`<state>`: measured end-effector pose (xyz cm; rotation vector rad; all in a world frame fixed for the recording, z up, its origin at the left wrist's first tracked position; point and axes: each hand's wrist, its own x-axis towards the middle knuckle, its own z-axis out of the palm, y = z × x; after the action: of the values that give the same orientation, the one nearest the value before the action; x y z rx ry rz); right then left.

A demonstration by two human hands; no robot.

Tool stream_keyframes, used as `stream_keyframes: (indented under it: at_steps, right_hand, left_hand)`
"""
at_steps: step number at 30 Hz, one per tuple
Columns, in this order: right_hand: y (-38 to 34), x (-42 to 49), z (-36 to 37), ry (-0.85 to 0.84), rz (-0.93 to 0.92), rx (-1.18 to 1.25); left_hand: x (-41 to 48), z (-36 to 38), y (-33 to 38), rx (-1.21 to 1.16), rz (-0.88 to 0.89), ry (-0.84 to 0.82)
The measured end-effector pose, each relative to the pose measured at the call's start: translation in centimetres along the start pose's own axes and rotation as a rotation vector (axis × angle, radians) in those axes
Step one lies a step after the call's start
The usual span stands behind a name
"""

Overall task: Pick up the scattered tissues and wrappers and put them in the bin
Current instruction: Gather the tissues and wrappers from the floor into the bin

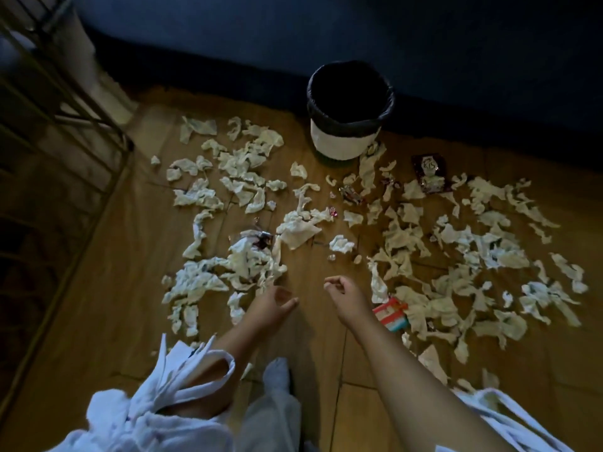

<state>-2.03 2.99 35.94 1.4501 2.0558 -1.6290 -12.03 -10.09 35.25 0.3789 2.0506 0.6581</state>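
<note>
Head view: both hands are held out low and close together over the floor, as if poised for a grab. The left hand (277, 303) is seen with fingers loosely bent and nothing in it. The right hand (342, 295) is likewise loosely curled, with nothing seen held. Bare wooden floor (310, 353) lies beneath them, so a reach is judged necessary either way. Just beyond the left hand a thick heap of crumpled tissues (248, 262) is piled, with a clear wrapper (253, 238) at its far edge. Just beside the right hand a red and teal packet (391, 314) lies among more tissues spread out to that side. Well ahead of both hands the bin (346, 145) is stood upright by the dark wall, its black-lined mouth open, presumably so handfuls can be dropped in. A dark wrapper (429, 174) lies far beyond the right hand, near the bin.
</note>
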Motion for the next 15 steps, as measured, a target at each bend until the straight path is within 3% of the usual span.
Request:
stream_keyframes:
  at_steps: [9, 15]
  right_hand:
    - [9.8, -6.4, 6.8, -0.057, -0.008, -0.020]
    - [14.5, -7.2, 13.7, -0.072, 0.024, -0.108]
  left_hand:
    - [-7.7, 6.9, -12.0, -0.216, -0.065, 0.103]
    - [-10.0, 7.2, -21.5, -0.276, -0.091, 0.113]
